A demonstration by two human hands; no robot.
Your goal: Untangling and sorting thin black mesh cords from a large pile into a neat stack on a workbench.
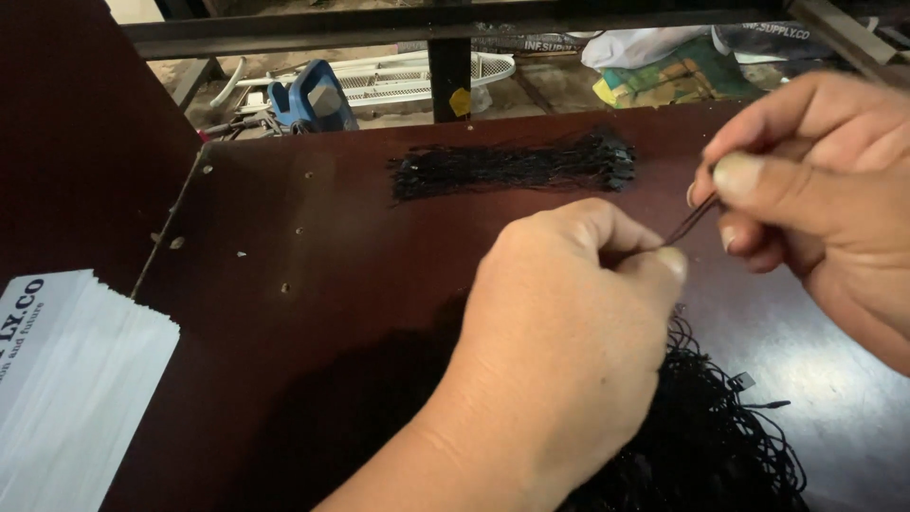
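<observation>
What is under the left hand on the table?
A loose pile of black strings spreads from under the left hand on the table. How far it runs beneath the hand and wrist is hidden.

A single head-worn camera looks down and forward from the person's own position, close over the dark red-brown surface [313, 246]. The left hand [559, 351] fills the lower middle, very near the lens; the right hand [815, 190] enters from the right edge. The view faces the surface's far edge, where a dark metal frame [445, 57] crosses the top.
</observation>
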